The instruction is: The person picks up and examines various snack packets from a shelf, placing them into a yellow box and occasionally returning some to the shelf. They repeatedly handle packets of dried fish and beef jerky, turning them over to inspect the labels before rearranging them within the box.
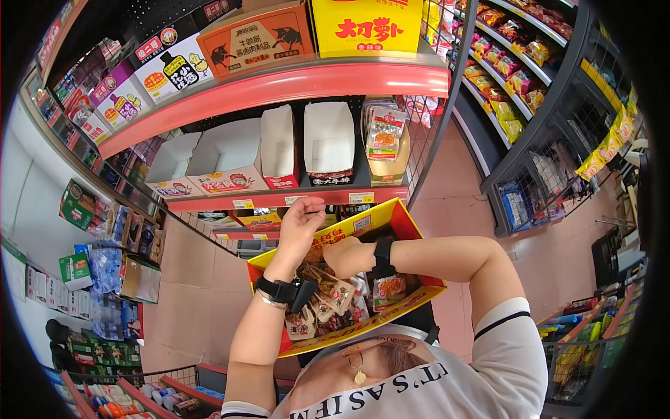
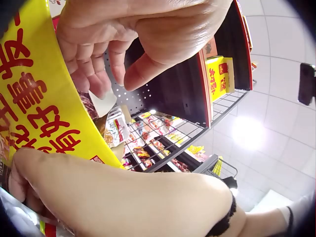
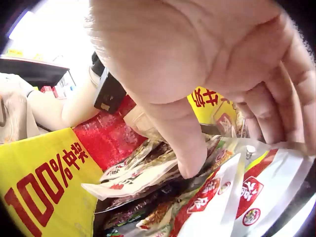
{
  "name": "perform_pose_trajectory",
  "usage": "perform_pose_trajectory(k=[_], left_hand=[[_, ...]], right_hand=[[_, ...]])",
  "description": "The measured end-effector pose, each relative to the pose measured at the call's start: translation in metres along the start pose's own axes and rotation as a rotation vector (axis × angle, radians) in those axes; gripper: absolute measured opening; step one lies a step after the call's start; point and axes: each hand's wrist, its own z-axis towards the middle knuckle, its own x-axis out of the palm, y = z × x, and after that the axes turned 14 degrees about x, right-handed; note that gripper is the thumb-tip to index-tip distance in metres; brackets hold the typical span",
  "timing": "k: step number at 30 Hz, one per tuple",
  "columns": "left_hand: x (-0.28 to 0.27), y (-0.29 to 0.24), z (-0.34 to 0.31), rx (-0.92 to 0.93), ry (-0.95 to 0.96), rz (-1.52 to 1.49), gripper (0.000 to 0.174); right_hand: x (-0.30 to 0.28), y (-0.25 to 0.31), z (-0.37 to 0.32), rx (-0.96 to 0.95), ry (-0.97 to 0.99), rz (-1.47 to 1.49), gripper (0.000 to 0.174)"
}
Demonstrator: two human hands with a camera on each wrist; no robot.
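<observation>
A yellow-and-red cardboard box (image 1: 410, 222) stands in front of the person's body, with several small snack packets (image 1: 333, 297) inside. The right hand (image 1: 349, 257) reaches down into it. In the right wrist view, its thumb (image 3: 191, 158) is over the packets, with the fingers spread to the right by a white-and-red packet (image 3: 252, 197). The left hand (image 1: 301, 227) is above the box's far left side, near the lower shelf edge, its fingers loosely bent with nothing between them. In the left wrist view, that hand (image 2: 143, 39) is beside the box's yellow wall (image 2: 44, 98).
Ahead, a lower shelf (image 1: 286, 198) bears white open-topped cartons (image 1: 329, 140) and a gold carton of packets (image 1: 385, 136). Larger display boxes (image 1: 258, 40) stand on the shelf above. Snack racks (image 1: 516, 70) are at right; stacked goods (image 1: 105, 272) line the left.
</observation>
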Motion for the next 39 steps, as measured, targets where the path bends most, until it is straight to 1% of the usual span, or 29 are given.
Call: perform_pose_trajectory(k=[2,5,7,9,10,12,13,15,19,22,23,25,27,28,29,30,32,33,34,38,39], left_hand=[[0.000,0.000,0.000,-0.001,-0.001,-0.002,0.025],[0.002,-0.002,0.001,0.005,0.004,-0.005,0.025],[0.003,-0.007,0.001,-0.041,-0.035,-0.043,0.026],[0.004,-0.007,0.001,-0.042,-0.035,-0.047,0.026],[0.004,-0.007,0.001,-0.043,-0.036,-0.050,0.026],[0.003,-0.005,0.000,-0.026,-0.020,-0.026,0.025],[0.002,-0.004,0.000,-0.009,-0.005,-0.002,0.024],[0.001,-0.004,-0.001,-0.010,-0.002,-0.003,0.024],[0.002,-0.004,-0.001,-0.004,-0.003,-0.002,0.025],[0.000,-0.011,0.000,-0.033,-0.048,-0.048,0.025],[-0.002,-0.010,0.000,-0.032,-0.049,-0.048,0.025],[-0.005,-0.010,0.001,0.011,-0.034,-0.011,0.024],[-0.004,-0.014,0.001,-0.007,-0.061,-0.044,0.024],[-0.003,-0.017,0.001,-0.026,-0.086,-0.076,0.024],[-0.002,-0.016,0.001,-0.024,-0.087,-0.077,0.024],[-0.003,-0.015,0.001,-0.033,-0.085,-0.072,0.023],[-0.004,-0.010,0.001,-0.037,-0.083,-0.066,0.023],[-0.005,-0.008,0.001,-0.017,-0.061,-0.045,0.024],[-0.005,-0.006,0.001,0.002,-0.038,-0.025,0.025],[-0.004,-0.010,0.000,0.003,-0.026,-0.002,0.023],[-0.003,-0.018,-0.001,-0.041,0.012,0.027,0.023]], right_hand=[[-0.001,0.001,0.000,-0.057,-0.025,0.089,0.031],[0.000,0.010,0.000,-0.015,-0.002,0.060,0.030],[-0.001,0.012,-0.002,-0.026,0.017,0.056,0.027],[0.011,0.017,0.004,0.051,-0.041,0.060,0.025],[0.016,0.018,0.005,0.051,-0.041,0.061,0.025],[0.021,0.020,0.005,0.057,-0.191,0.089,0.025],[0.020,0.019,0.005,0.056,-0.193,0.090,0.025],[0.017,0.017,0.003,-0.005,-0.158,0.152,0.022],[0.008,0.011,0.002,-0.012,-0.178,0.168,0.019],[0.008,0.001,0.002,-0.014,-0.288,0.185,0.016],[0.007,-0.002,0.002,-0.014,-0.288,0.184,0.016],[-0.003,-0.006,-0.006,0.046,-0.301,0.185,0.018],[-0.005,-0.013,-0.008,0.054,-0.313,0.167,0.021],[-0.007,-0.017,-0.009,0.025,-0.331,0.209,0.015],[-0.007,-0.020,-0.009,-0.003,-0.349,0.252,0.014],[-0.006,-0.021,-0.010,-0.022,-0.366,0.310,0.013],[-0.006,-0.019,-0.012,0.000,-0.355,0.289,0.013],[-0.006,-0.018,-0.013,0.024,-0.341,0.269,0.019],[-0.006,-0.018,-0.013,0.024,-0.342,0.268,0.019],[-0.007,-0.022,-0.014,-0.007,-0.361,0.269,0.014],[-0.010,-0.025,-0.017,-0.017,-0.371,0.278,0.012]])
